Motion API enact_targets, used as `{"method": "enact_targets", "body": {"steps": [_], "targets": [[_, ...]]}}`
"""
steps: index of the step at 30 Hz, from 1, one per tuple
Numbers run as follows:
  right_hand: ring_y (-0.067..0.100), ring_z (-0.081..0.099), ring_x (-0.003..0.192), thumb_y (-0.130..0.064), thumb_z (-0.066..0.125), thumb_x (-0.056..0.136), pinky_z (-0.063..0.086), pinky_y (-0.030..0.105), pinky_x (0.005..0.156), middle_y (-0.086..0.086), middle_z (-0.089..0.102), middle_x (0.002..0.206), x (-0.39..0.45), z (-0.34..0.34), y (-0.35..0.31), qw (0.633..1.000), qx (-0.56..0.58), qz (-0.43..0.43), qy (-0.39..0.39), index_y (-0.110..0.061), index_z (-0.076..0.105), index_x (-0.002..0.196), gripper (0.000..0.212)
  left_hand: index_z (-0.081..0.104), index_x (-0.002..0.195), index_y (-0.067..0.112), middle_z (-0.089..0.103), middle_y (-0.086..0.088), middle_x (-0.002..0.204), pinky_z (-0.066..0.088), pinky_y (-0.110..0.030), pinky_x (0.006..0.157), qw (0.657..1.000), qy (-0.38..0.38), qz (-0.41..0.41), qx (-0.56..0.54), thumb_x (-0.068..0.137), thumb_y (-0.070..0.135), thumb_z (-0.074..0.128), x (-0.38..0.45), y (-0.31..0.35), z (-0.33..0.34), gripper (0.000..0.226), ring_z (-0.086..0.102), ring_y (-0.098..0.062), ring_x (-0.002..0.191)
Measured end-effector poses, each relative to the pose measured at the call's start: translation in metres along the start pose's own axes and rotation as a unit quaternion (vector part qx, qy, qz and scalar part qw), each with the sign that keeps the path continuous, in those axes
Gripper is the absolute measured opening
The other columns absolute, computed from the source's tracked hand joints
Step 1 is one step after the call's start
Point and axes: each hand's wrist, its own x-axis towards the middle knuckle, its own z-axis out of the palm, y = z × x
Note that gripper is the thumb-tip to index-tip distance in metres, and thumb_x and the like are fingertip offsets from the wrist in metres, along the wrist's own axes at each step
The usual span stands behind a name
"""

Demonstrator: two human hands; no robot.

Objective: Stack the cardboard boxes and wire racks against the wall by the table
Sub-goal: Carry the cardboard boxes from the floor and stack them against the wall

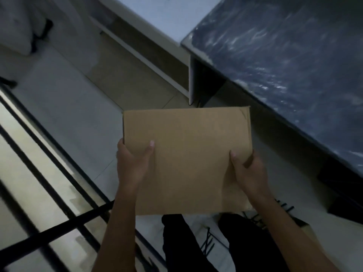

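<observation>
A flat brown cardboard box (188,154) is held in the air in front of me, its broad face up. My left hand (131,163) grips its left edge with the thumb on top. My right hand (249,171) grips its right near corner, thumb on top too. Thin black wire pieces of a rack (208,242) lie on the floor between and beside my legs, partly hidden by them. The box's far right corner is creased.
A table with a dark blue plastic-wrapped top (284,55) stands at the right. A white table or shelf frame (149,59) runs along the far side. A black-framed glass pane (39,183) fills the left. Pale tiled floor (68,99) lies ahead.
</observation>
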Motion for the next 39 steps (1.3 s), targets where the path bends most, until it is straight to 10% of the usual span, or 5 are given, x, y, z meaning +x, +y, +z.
{"method": "enact_targets", "body": {"steps": [13,23,39], "targets": [[0.022,0.059,0.1,-0.05,0.061,0.088,0.033,0.024,0.071,-0.002,0.06,0.105,-0.045,-0.105,-0.014,0.996,0.002,0.072,0.046,-0.018,0.054,0.119,0.045,0.029,0.151,0.026,0.047,-0.009,0.146,0.042,-0.062,0.103,0.995,0.006,0.02,0.1,0.064,0.076,0.068,-0.081,0.076,0.018,0.108,0.052,-0.037,0.126],[0.021,0.059,0.085,-0.069,0.054,0.081,0.049,0.033,0.077,-0.004,0.061,0.092,-0.094,-0.14,0.011,0.975,-0.027,0.153,0.159,-0.02,0.062,0.113,0.059,0.047,0.136,0.028,0.06,-0.003,0.13,0.049,-0.049,0.096,0.944,-0.123,0.176,0.252,0.069,0.083,0.063,-0.089,0.099,0.015,0.088,0.06,-0.031,0.115],[0.028,0.057,0.112,-0.054,0.055,0.09,0.029,0.027,0.075,0.005,0.061,0.124,-0.139,-0.183,-0.009,0.943,-0.022,0.209,0.258,-0.02,0.048,0.13,0.054,0.05,0.13,0.031,0.064,0.003,0.125,0.051,-0.048,0.091,0.907,-0.252,0.235,0.241,0.068,0.083,0.063,-0.101,0.144,0.078,0.083,0.063,-0.029,0.11]]}}
